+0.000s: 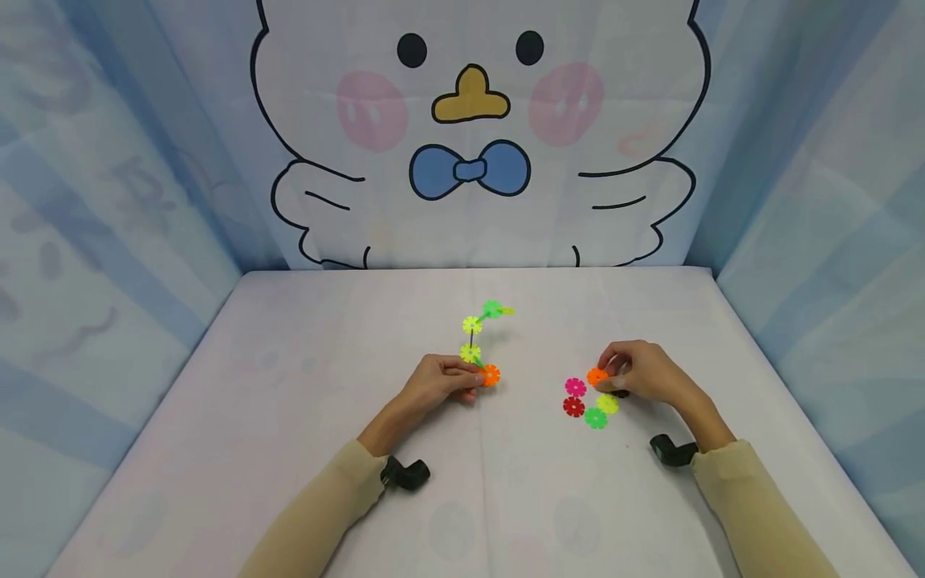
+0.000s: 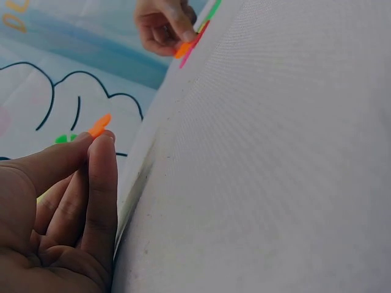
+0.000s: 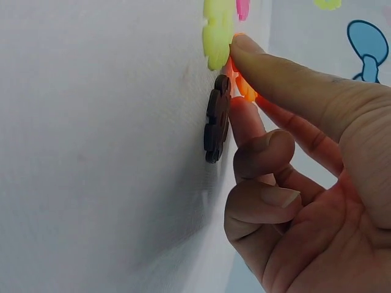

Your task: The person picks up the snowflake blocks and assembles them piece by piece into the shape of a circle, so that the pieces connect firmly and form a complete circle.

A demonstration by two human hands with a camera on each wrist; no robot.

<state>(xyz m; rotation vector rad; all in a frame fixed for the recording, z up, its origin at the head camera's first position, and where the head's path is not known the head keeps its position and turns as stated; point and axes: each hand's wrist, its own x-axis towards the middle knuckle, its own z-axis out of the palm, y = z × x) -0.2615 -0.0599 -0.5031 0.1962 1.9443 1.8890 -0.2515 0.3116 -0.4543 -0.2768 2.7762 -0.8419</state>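
Note:
My left hand (image 1: pixel 450 377) pinches an orange notched snowflake disc (image 1: pixel 491 375) between thumb and fingertip. That disc ends a bent chain of joined discs, with yellow discs (image 1: pixel 472 325) in the middle and a green disc (image 1: pixel 492 309) at the far end. Over on the right, my right hand (image 1: pixel 641 371) holds another orange disc (image 1: pixel 596 377) with thumb and fingers, low over the table. A black disc (image 3: pixel 217 120) lies right beneath these fingers in the right wrist view, and a yellow disc (image 3: pixel 217 33) is beside the thumb tip.
Around the right hand lie loose discs: pink (image 1: pixel 575 387), red (image 1: pixel 574 407) and green (image 1: pixel 596 418). The white-covered table (image 1: pixel 325 321) meets a printed cartoon curtain (image 1: pixel 470 225) at its back edge. Black wrist devices (image 1: pixel 408 474) sit at both cuffs.

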